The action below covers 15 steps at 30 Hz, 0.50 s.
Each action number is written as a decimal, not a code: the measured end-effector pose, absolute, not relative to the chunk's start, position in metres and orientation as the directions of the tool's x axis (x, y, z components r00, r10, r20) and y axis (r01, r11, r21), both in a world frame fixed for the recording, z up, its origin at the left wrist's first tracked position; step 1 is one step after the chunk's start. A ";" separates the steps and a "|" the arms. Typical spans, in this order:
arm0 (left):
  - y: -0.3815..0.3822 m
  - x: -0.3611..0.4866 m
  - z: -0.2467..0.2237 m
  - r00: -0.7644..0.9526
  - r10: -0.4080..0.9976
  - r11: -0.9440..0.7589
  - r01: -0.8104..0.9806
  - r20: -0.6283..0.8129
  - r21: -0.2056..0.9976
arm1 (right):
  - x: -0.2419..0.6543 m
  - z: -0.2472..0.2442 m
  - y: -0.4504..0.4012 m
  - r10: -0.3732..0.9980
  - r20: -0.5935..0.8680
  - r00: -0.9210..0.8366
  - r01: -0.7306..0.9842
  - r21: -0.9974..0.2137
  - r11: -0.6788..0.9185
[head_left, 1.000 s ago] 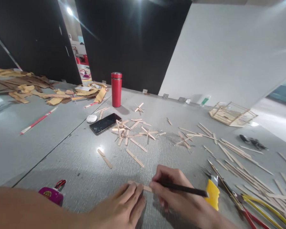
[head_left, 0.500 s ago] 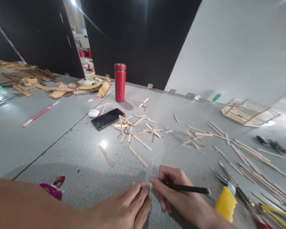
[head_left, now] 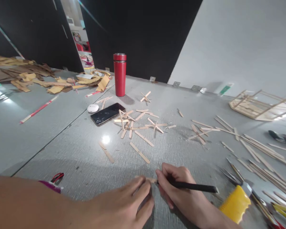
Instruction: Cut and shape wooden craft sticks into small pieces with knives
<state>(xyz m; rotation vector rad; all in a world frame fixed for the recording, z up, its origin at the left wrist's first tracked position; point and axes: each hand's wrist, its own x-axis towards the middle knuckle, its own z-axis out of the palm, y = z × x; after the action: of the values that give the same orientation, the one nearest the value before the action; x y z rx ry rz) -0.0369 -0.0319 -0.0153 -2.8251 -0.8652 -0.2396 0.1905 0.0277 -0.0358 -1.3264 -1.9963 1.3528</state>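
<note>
My left hand presses its fingertips on a short wooden stick lying on the grey table; the fingers hide part of the stick. To the right, my right hand is closed round a black pen-like tool, whose tip is hidden at my fingertips beside the stick's right end. Two notched sticks lie beyond my hands, one at the left and one nearer the middle. Crossed sticks stand farther back among several loose ones.
A red bottle, a phone and a white case are farther back. At the right are pliers with a yellow handle, long wooden strips and a wooden frame. Cardboard scraps lie back left.
The view has shifted slightly. My left fingers have moved a little along the stick, and more of it shows beyond them. My right hand still holds the black tool.
</note>
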 end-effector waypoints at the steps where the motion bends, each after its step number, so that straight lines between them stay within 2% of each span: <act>1: -0.033 -0.037 -0.015 0.820 0.536 -0.815 0.565 0.203 -0.130 | 0.191 -0.036 0.027 0.861 -0.180 -0.476 0.489 -0.868 0.089; 8: -0.048 -0.042 -0.028 0.895 0.375 -0.864 0.432 0.242 -0.258 | 0.192 -0.040 0.027 0.854 -0.212 -0.476 0.491 -0.869 0.057; 15: -0.044 -0.040 -0.035 0.835 0.467 -0.808 0.536 0.290 -0.244 | 0.189 -0.038 0.030 0.858 -0.194 -0.475 0.487 -0.870 0.073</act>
<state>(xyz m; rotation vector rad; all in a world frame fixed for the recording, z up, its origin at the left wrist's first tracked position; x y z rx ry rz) -0.0400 -0.0435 -0.0346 -2.6993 -0.7586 -0.3108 0.1890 0.0296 -0.0376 -1.3364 -1.9873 1.3686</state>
